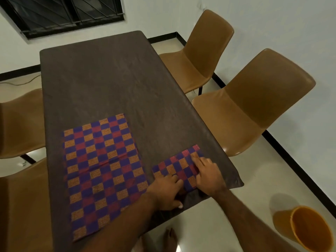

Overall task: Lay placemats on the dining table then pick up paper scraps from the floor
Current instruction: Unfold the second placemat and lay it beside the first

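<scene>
Head: left hand (167, 191) pinches folded placemat (179, 167), right hand (209, 177) apparently presses.

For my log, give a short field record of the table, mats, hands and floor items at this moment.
table: dark brown rectangular dining table
laid mat: purple, red and orange checked placemat, flat, near left part
second mat: smaller folded checked placemat, near right corner
left hand: on folded mat's near edge, grip unclear
right hand: fingers flat on folded mat
floor: orange plastic bucket, lower right
</scene>
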`<action>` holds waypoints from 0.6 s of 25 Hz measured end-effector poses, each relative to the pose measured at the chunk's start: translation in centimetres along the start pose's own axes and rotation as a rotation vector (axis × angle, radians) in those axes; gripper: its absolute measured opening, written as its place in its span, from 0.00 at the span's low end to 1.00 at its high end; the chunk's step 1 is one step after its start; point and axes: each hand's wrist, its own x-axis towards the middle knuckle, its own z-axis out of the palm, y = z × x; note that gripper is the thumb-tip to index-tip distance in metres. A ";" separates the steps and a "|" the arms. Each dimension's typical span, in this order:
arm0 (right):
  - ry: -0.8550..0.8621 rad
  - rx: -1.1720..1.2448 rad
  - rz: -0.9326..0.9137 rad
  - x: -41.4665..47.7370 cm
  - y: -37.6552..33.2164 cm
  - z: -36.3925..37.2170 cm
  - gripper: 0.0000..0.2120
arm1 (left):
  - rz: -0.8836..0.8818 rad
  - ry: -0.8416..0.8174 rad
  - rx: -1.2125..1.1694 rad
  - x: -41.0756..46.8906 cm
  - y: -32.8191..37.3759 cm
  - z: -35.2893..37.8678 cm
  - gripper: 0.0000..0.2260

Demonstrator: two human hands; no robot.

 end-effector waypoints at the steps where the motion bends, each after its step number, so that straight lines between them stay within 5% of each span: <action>1: 0.008 0.016 -0.005 -0.2 0.1 0.2 0.31 | -0.003 0.012 0.032 0.3 0.3 0.4 0.22; 6: 0.179 0.068 -0.003 0.7 0.5 -1.0 0.23 | -0.052 0.151 -0.290 0.6 -2.1 -0.2 0.06; 11: 0.432 0.159 0.071 3.4 1.1 -4.3 0.19 | -0.255 0.413 -0.572 1.7 -7.0 -4.4 0.03; 15: 0.468 0.233 0.136 4.8 0.9 -3.7 0.20 | -0.482 0.470 -0.673 3.9 -12.1 -7.7 0.04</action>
